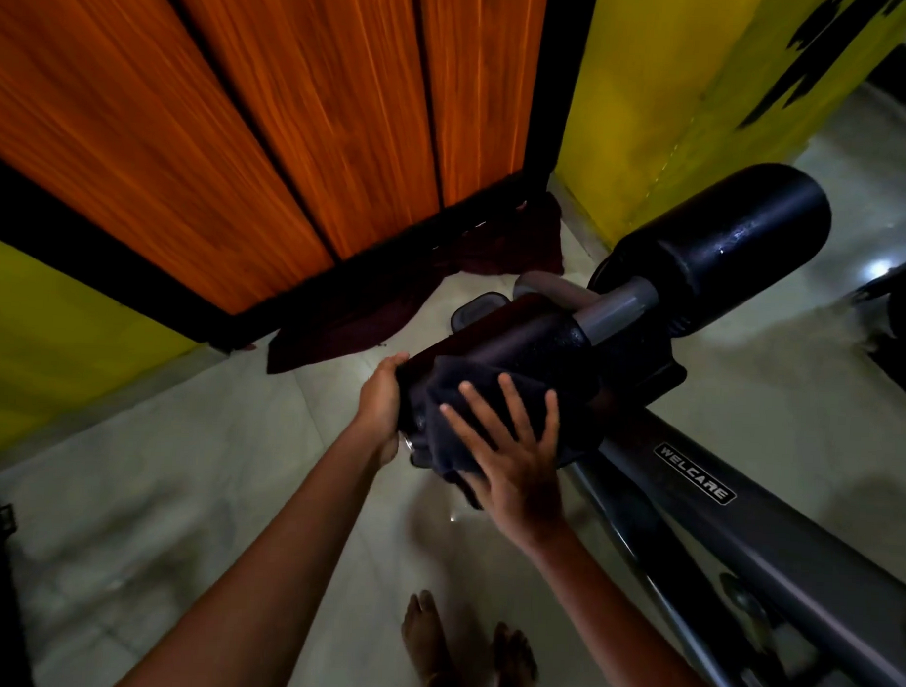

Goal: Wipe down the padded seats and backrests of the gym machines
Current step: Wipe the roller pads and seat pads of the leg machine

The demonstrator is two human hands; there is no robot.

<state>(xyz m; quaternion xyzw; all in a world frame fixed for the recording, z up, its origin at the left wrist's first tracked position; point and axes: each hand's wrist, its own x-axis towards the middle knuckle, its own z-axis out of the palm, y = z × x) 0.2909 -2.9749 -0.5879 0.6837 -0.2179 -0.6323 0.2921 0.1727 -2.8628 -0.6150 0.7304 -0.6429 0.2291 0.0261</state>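
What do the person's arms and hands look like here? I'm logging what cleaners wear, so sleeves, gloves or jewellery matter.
Both arms are bare as far up as the head view shows: no sleeves appear. The left hand and the right hand wear no gloves. No watch, bracelet or ring shows on either wrist or on the visible fingers. The feet at the bottom edge are bare too.
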